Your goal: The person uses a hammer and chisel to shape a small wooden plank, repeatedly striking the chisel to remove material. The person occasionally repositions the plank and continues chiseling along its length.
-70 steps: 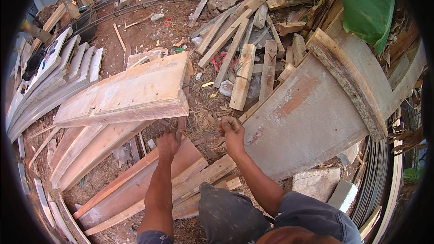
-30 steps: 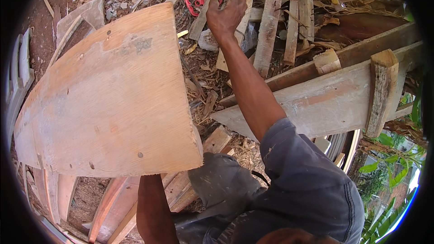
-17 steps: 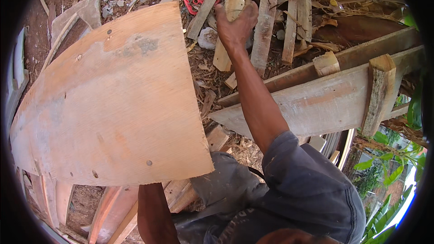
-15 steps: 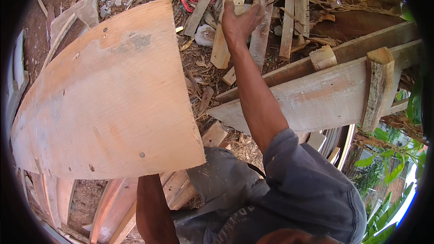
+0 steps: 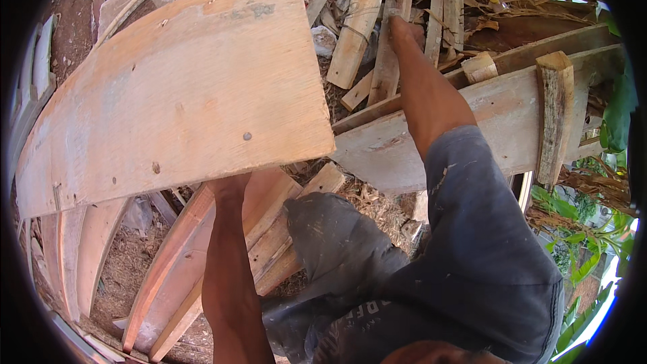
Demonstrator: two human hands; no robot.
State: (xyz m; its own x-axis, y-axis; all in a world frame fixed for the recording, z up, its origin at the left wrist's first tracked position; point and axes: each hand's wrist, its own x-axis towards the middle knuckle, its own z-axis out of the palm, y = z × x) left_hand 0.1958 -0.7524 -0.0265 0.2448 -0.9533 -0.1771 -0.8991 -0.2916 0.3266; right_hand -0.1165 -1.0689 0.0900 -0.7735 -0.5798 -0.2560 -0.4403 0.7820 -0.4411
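A large curved wooden board (image 5: 182,87), pale orange with several dark nail heads, spans the left and middle. My left hand (image 5: 229,184) grips its near edge from below; the board hides most of the fingers. My right hand (image 5: 407,32) reaches far forward into a pile of wood. It looks closed and lies against the right edge of a long, rough wooden plank (image 5: 385,61). The fingertips are out of sight, so what they hold is unclear. Left of that plank lies a shorter, paler piece of wood (image 5: 357,34) with a dark line across it.
A long grey board (image 5: 485,121) runs to the right, with an upright wood block (image 5: 556,114) against it. Curved planks (image 5: 165,283) lie below the held board. Dry leaves and wood scraps cover the ground. Green plants (image 5: 586,229) grow at the right.
My right hand has moved right, from spread fingers over the paler piece to a closed shape at the long plank. The board has shifted up and right in view, with my left hand beneath it.
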